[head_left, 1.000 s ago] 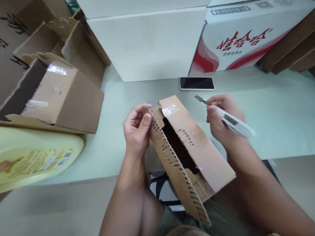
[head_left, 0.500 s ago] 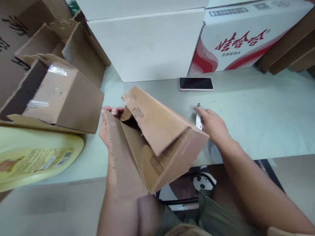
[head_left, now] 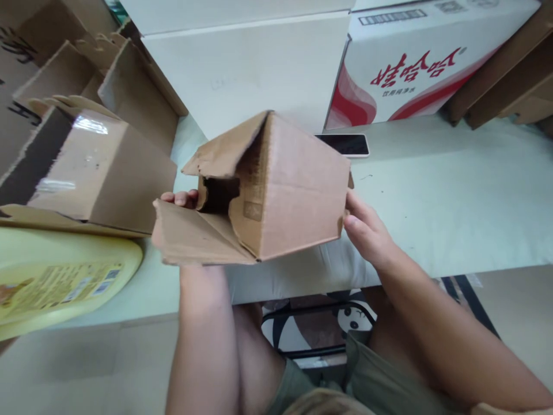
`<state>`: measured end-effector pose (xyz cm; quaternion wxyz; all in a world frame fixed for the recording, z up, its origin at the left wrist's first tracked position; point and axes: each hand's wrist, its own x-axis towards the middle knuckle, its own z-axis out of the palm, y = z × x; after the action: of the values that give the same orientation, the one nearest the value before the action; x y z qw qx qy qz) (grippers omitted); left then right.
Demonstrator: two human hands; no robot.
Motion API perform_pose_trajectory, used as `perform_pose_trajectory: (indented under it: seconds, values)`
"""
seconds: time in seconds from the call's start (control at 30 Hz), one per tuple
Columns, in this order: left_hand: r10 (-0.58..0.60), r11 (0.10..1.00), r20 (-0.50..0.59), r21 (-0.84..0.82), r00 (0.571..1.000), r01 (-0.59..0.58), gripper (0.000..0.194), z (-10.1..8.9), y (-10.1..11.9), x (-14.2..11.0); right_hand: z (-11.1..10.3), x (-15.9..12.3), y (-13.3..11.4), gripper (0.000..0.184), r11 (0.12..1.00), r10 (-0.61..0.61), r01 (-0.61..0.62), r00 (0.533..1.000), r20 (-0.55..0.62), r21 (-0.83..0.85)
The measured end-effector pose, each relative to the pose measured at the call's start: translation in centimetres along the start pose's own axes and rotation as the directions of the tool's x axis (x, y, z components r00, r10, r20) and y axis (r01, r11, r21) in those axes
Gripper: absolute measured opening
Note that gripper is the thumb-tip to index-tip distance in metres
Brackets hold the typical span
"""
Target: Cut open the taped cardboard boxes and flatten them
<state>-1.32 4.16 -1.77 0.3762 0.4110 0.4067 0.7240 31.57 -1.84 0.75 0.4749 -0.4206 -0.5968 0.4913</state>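
A small brown cardboard box [head_left: 298,184] with torn, open flaps is held up over the near edge of the pale table [head_left: 453,202]. My left hand [head_left: 179,202] grips its left flap from behind; only fingertips show past the cardboard. Against the box's right side presses my right hand [head_left: 367,230], fingers curled on the edge. No knife shows in that hand; the box hides where it lies.
A phone [head_left: 345,144] lies face up behind the box. A white carton [head_left: 242,69] and a red-and-white printed carton [head_left: 410,63] stand at the back. Opened brown boxes [head_left: 95,161] crowd the left, above a yellow container [head_left: 56,282]. More cardboard [head_left: 505,69] leans at the far right.
My right hand held a utility knife a second ago, lowered it to the table, and now holds the box's side. The box has been turned and lifted, its closed side facing me.
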Motion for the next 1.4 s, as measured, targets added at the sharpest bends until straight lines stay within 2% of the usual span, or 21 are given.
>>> perform_pose_trajectory:
  seconds: [0.03,0.07,0.13,0.23,0.3,0.37,0.43,0.47,0.5,0.57,0.63,0.7,0.73,0.83,0.9,1.0,1.07,1.13,1.23,1.3,1.4]
  values:
    - [0.029,0.998,-0.034,-0.051,0.999,-0.031,0.046,0.6,0.3,-0.3,-0.1,0.0,0.3,0.082,0.999,0.023,-0.023,1.000,-0.019,0.043]
    - [0.014,0.998,-0.016,-0.064,1.000,-0.015,0.041,1.3,0.6,-0.6,-0.2,-0.1,0.5,0.086,0.996,0.054,-0.053,0.998,-0.015,0.078]
    - [-0.006,0.995,-0.012,-0.102,1.000,0.005,0.042,2.6,1.0,-1.2,-0.6,-0.3,0.9,0.092,0.986,0.122,-0.125,0.992,0.030,0.114]
    - [-0.008,0.993,-0.097,-0.117,0.995,-0.004,0.034,3.9,1.0,-1.5,-0.9,-0.3,1.2,0.098,0.977,0.179,-0.186,0.981,0.071,0.103]
    - [0.051,0.999,-0.206,-0.004,0.977,-0.053,0.033,4.0,0.7,-1.3,-0.9,-0.2,1.2,0.098,0.984,0.158,-0.159,0.987,0.030,0.074]
    - [0.132,0.980,-0.279,0.179,0.951,-0.084,0.031,3.7,0.4,-1.1,-0.8,0.2,1.4,0.096,0.994,0.112,-0.112,0.993,-0.043,-0.011]
    - [0.170,0.938,-0.250,0.338,0.953,-0.079,0.017,3.3,0.3,-1.2,-0.8,0.6,1.7,0.085,0.978,0.085,-0.103,0.991,-0.106,-0.183]
    - [0.160,0.915,-0.201,0.398,0.966,-0.069,0.012,3.2,0.3,-1.4,-0.8,0.7,1.8,0.073,0.952,0.078,-0.110,0.990,-0.120,-0.287]
    - [0.130,0.892,-0.143,0.450,0.981,-0.053,0.015,3.2,0.4,-1.6,-0.8,0.8,2.0,0.059,0.916,0.074,-0.113,0.991,-0.113,-0.385]
    - [0.005,0.848,-0.038,0.530,0.999,0.016,0.030,3.3,0.5,-2.3,-0.7,1.0,2.1,0.033,0.848,0.066,-0.080,0.997,-0.047,-0.523]
    - [-0.181,0.817,0.007,0.558,0.983,0.146,0.045,3.7,0.4,-2.9,-0.5,1.1,2.2,0.023,0.813,0.041,-0.016,0.999,0.029,-0.582]
    - [-0.328,0.808,0.030,0.528,0.944,0.264,0.052,4.0,0.4,-3.3,-0.3,1.1,2.2,0.018,0.798,0.018,0.019,0.998,0.056,-0.602]
    - [-0.355,0.816,0.047,0.502,0.934,0.286,0.051,4.1,0.4,-3.4,-0.1,1.1,2.1,0.017,0.794,0.010,0.021,0.999,0.047,-0.607]
    - [-0.283,0.874,0.081,0.432,0.956,0.222,0.038,4.4,0.8,-3.4,-0.1,1.1,1.9,0.019,0.801,-0.025,0.006,0.999,-0.024,-0.599]
    - [-0.196,0.914,0.051,0.371,0.979,0.164,0.032,4.6,1.3,-3.4,-0.4,1.2,1.7,0.021,0.819,-0.072,0.004,0.993,-0.095,-0.574]
    - [-0.137,0.966,-0.006,0.221,0.991,0.135,0.037,4.9,1.6,-3.6,-0.7,1.3,1.9,0.030,0.863,-0.150,0.021,0.965,-0.216,-0.505]
    - [-0.150,0.983,0.024,0.114,0.988,0.146,0.043,5.3,1.5,-3.7,-0.8,1.4,2.5,0.041,0.892,-0.182,0.041,0.944,-0.275,-0.451]
    - [-0.194,0.981,0.110,0.045,0.975,0.190,0.048,5.8,1.5,-3.8,-0.8,1.5,3.3,0.052,0.912,-0.203,0.066,0.930,-0.307,-0.404]
    - [-0.248,0.969,0.195,0.034,0.949,0.246,0.055,6.5,1.5,-3.9,-0.7,1.5,3.8,0.061,0.935,-0.214,0.087,0.911,-0.352,-0.345]
    - [-0.235,0.972,0.175,0.052,0.956,0.229,0.056,6.6,1.6,-4.0,-0.7,1.4,3.4,0.055,0.948,-0.212,0.092,0.897,-0.387,-0.305]
    - [-0.148,0.988,0.073,0.047,0.986,0.145,0.050,6.2,2.1,-4.0,-0.9,1.3,2.7,0.053,0.975,-0.150,0.060,0.889,-0.432,-0.215]
